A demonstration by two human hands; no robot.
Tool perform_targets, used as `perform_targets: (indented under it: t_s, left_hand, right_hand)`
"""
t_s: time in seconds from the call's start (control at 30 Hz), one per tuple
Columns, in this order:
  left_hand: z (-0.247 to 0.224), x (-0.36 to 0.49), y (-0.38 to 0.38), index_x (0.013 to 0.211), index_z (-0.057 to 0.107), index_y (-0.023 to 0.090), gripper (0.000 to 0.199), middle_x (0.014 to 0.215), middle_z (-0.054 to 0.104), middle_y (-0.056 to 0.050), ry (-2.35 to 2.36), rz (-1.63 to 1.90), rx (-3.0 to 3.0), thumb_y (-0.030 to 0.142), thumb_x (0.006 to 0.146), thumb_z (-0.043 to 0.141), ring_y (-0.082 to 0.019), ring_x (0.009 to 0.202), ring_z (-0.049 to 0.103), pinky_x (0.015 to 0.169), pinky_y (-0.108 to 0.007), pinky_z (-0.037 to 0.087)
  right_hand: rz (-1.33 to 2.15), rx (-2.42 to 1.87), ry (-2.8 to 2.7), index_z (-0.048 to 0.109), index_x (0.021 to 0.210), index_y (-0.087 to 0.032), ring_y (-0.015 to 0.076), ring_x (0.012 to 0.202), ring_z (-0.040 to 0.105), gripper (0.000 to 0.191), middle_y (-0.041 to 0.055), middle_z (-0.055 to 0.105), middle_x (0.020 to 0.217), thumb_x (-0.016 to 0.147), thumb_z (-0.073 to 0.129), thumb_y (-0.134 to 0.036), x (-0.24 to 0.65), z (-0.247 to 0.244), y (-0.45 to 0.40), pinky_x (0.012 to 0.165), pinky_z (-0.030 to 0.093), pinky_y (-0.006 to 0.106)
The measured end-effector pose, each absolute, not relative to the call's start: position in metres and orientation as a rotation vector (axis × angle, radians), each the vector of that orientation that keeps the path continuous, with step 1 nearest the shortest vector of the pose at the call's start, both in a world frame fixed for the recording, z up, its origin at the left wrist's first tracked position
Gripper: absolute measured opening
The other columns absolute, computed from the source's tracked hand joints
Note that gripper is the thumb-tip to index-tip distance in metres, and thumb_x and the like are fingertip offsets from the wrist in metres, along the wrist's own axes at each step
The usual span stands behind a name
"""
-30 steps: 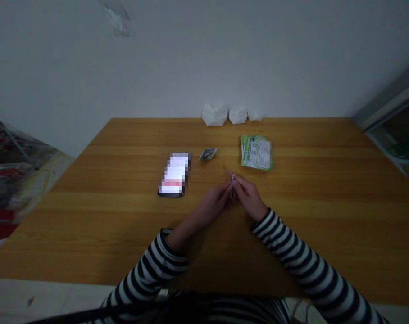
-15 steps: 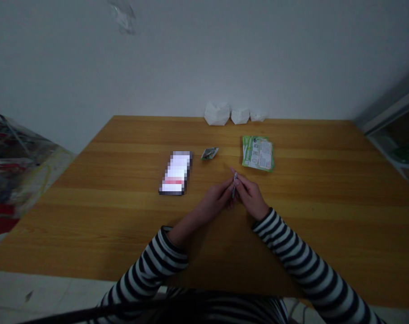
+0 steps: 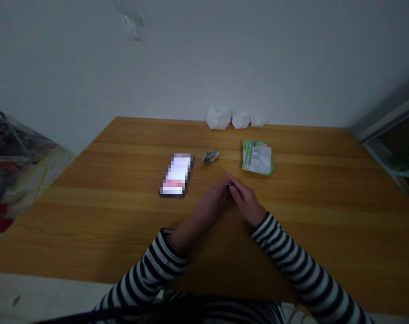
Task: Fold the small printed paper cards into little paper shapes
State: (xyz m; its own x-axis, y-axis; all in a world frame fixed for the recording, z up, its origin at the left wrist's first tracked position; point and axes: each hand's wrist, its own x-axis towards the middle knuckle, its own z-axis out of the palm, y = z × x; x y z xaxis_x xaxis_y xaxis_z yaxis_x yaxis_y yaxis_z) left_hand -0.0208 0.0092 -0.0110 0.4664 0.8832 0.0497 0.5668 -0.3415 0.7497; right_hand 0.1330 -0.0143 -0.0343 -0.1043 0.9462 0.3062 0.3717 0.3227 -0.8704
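My left hand (image 3: pixel 211 200) and my right hand (image 3: pixel 247 203) meet over the middle of the wooden table (image 3: pixel 130 225). Between their closed fingers is a small dark item with a pale edge (image 3: pixel 228 185), mostly hidden by the fingers. Beyond the hands lies a small folded green and grey piece (image 3: pixel 210 156). A stack of green and white printed cards (image 3: pixel 257 158) rests to the right of it. On the left is a phone (image 3: pixel 176 175) with a lit, blurred screen.
Three crumpled white paper pieces, a large one (image 3: pixel 218 118), a middle one (image 3: pixel 240 120) and a small one (image 3: pixel 258 121), line the table's back edge by the wall. A shelf (image 3: pixel 390 148) stands at the right. Clutter lies on the floor at the left.
Both hands have shifted slightly left, and the small item between them has turned, so less of it shows. The view has tilted a little.
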Motion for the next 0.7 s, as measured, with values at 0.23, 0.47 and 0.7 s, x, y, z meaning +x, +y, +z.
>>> perform_targets:
  t_s: [0.23, 0.47, 0.7]
  left_hand:
    - [-0.014, -0.019, 0.012, 0.114, 0.069, 0.017, 0.036, 0.099, 0.074, -0.007, 0.948, 0.826, 1.704, 0.018, 0.088, 0.045, -0.020, 0.090, 0.066, 0.083, -0.032, 0.051]
    - [-0.019, -0.011, 0.014, 0.109, 0.072, 0.015, 0.035, 0.098, 0.074, -0.007, 0.839, 0.825, 0.770, 0.017, 0.075, 0.067, -0.019, 0.089, 0.068, 0.086, -0.032, 0.054]
    - [-0.023, -0.016, 0.018, 0.120, 0.067, 0.010, 0.051, 0.098, 0.073, -0.009, 0.855, 0.867, 0.951, 0.034, 0.075, 0.077, -0.017, 0.082, 0.066, 0.078, -0.032, 0.054]
  right_hand:
    - [0.599, -1.165, -1.563, 0.066, 0.126, -0.026, 0.0205, 0.097, 0.068, 0.038, 0.0073, 0.072, 0.109, 0.093, 0.051, -0.019, 0.131, -0.031, -0.017, 0.086, 0.054, 0.035]
    - [0.726, -1.149, -1.367, 0.074, 0.075, -0.021, 0.0152, 0.069, 0.059, 0.015, 0.0011, 0.063, 0.074, 0.077, 0.063, -0.011, 0.142, -0.042, -0.004, 0.064, 0.047, 0.027]
    - [0.973, -1.112, -1.371, 0.073, 0.078, -0.021, 0.0187, 0.080, 0.061, 0.014, 0.0042, 0.064, 0.083, 0.084, 0.061, -0.025, 0.144, -0.035, -0.004, 0.069, 0.051, 0.030]
